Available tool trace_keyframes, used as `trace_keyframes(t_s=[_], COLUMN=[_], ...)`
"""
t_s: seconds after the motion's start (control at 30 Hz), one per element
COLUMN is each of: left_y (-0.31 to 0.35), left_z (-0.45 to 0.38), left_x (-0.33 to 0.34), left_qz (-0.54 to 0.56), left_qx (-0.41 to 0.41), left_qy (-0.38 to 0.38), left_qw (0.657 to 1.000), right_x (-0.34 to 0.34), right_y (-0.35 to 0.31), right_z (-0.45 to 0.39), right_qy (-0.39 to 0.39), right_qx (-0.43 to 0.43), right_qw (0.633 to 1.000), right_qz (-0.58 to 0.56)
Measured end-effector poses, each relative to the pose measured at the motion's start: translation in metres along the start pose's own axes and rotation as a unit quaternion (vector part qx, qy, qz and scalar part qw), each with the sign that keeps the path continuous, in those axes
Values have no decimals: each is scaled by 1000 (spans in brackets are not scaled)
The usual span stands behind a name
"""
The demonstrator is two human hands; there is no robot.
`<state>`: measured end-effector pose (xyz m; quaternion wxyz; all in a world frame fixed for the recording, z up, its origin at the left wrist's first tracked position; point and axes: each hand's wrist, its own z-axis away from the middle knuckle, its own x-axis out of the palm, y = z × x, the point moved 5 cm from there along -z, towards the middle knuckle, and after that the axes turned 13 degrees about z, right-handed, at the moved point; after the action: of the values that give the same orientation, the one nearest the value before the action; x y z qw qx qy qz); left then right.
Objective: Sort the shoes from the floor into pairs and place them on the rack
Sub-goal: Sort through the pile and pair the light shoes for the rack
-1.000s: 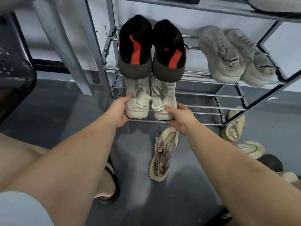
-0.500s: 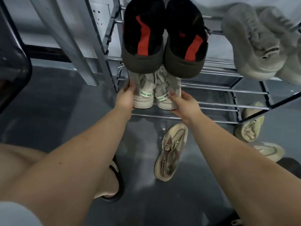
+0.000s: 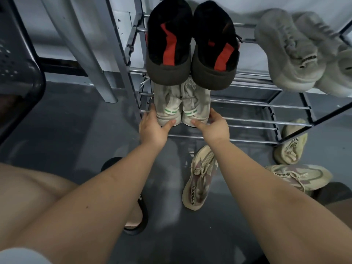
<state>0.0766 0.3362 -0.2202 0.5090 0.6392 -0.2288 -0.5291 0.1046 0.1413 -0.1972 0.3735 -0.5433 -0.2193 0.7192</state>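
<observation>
A beige pair with green heel tabs stands on the bottom shelf of the metal rack [image 3: 257, 106], toes to the back. My left hand [image 3: 152, 128] clasps the heel and outer side of the left beige shoe [image 3: 167, 105]. The right beige shoe [image 3: 197, 106] is clasped the same way by my right hand [image 3: 214, 128]. On the shelf above sit a black pair with red stripes [image 3: 169, 35] and a grey pair [image 3: 285, 50]. Three beige sneakers lie on the floor: one between my arms [image 3: 200, 178], two at the right [image 3: 291, 143] [image 3: 299, 176].
A dark shoe [image 3: 331, 193] lies at the right edge beside the sneakers. My foot in a black slide sandal [image 3: 137, 216] rests on the grey floor. A dark perforated chair [image 3: 19, 73] is at the left, with a grey slanted leg [image 3: 91, 54] beside the rack.
Both hands have slid the beige pair deeper onto the bottom shelf, under the black pair. The view has moved closer and tipped down.
</observation>
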Motion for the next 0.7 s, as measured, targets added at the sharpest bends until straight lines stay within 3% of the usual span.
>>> trace_keyframes(t_s=[0.13,0.47,0.7], left_y=[1,2,31], left_z=[-14,-34,-14], left_x=[2,4,3], left_qz=[48,42,-190], left_qx=[-20,-19,-30], left_qy=[-13,-18,-37], left_qw=[999,999,981], right_x=[2,13,-2], right_y=[-5,-9,-15], right_z=[-6,-24,-15], right_qy=[16,72,-1], right_qx=[10,-20,-47], right_qw=[1000,995,987], right_qz=[-3,61,154])
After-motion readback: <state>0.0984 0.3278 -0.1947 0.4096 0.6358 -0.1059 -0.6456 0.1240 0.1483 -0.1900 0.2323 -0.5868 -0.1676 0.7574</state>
